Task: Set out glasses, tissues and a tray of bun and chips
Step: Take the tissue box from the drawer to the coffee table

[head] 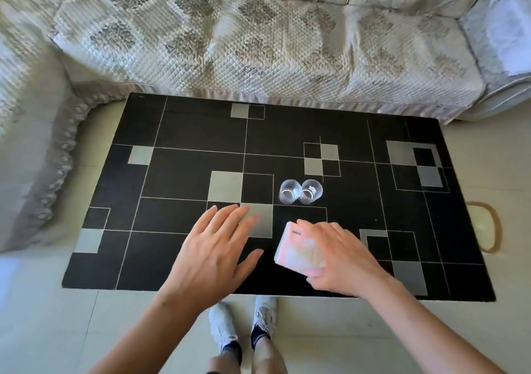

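Right hand (342,258): curled round tissues (298,251), over table (178,172). Left hand (212,247): spread flat, empty, beside tissues. Glasses (300,191): touching, just beyond right hand.

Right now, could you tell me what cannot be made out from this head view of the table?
- Tissue pack: its right half is covered by the right hand; the print is blurred.
- Two glasses: too small and clear to tell whether they touch or hold anything.
- Left hand: blurred fingertips; whether it touches the table is unclear.
- Tray, bun and chips: not in view.
- Rounded object on the floor beyond the table's right edge: partly hidden by it.
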